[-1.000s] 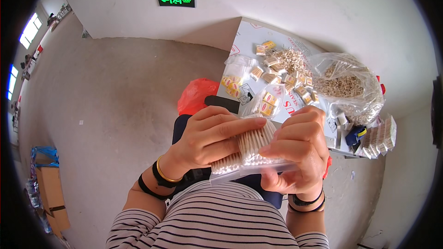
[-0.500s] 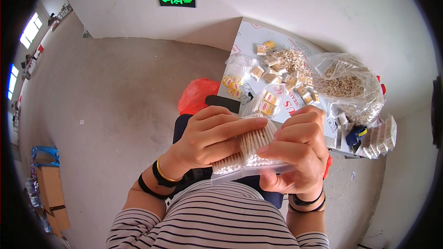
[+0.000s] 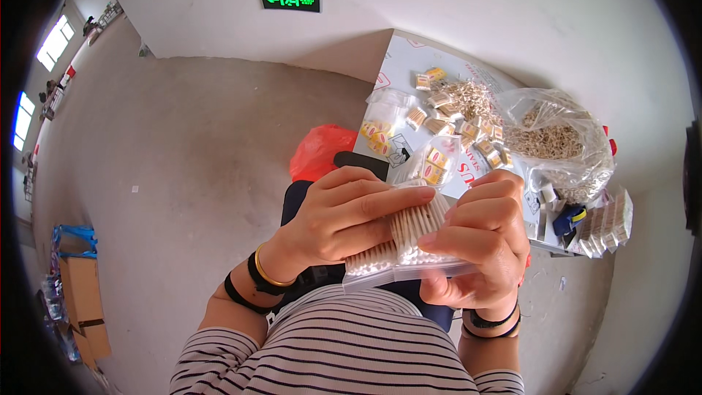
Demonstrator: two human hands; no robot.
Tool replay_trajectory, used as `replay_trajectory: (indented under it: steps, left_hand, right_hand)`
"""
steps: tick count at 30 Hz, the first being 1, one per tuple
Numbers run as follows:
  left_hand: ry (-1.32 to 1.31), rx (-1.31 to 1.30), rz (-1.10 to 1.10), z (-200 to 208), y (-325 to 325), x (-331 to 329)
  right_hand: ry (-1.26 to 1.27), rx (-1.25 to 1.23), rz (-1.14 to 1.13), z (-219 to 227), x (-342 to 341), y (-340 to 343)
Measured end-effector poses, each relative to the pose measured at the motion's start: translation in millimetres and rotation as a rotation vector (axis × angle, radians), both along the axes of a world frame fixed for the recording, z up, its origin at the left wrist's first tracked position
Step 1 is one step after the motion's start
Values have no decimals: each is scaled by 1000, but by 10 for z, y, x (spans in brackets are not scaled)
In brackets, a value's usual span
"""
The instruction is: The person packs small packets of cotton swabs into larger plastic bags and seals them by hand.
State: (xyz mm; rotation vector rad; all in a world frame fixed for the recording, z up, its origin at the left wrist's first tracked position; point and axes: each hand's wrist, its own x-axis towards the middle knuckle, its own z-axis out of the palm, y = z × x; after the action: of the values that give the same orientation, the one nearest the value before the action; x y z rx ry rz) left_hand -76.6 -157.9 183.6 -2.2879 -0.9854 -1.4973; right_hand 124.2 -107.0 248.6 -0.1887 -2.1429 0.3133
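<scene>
In front of my chest I hold a clear zip bag of cotton swabs, their white tips toward me. My left hand grips it from the left, its fingers lying across the bundled sticks. On the right, my right hand pinches the bag's side with curled fingers, the thumb low by the zip edge. The palm sides of both hands are hidden. Just beyond the bag, on the table, lies another clear bag with yellow-labelled packets inside.
Loose cotton swabs and bundled packs are heaped on the table. A large plastic bag of swabs stands at the right, near a blue tape dispenser and stacked packs. A red bag hangs left; cardboard boxes stand far left.
The whole view has shifted slightly, so everything sits a little further right. Both hands keep the same grip on the bag of swabs.
</scene>
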Motion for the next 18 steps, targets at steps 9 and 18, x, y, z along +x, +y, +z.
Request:
replay_trajectory:
  steps: [9, 18]
  left_hand:
    - [-1, -6, -2, 5, -3, -3]
    - [-6, -4, -13, 1, -3, -4]
  right_hand:
    - [6, 1, -12, 2, -12, -6]
    - [-11, -11, -9, 4, 6, -8]
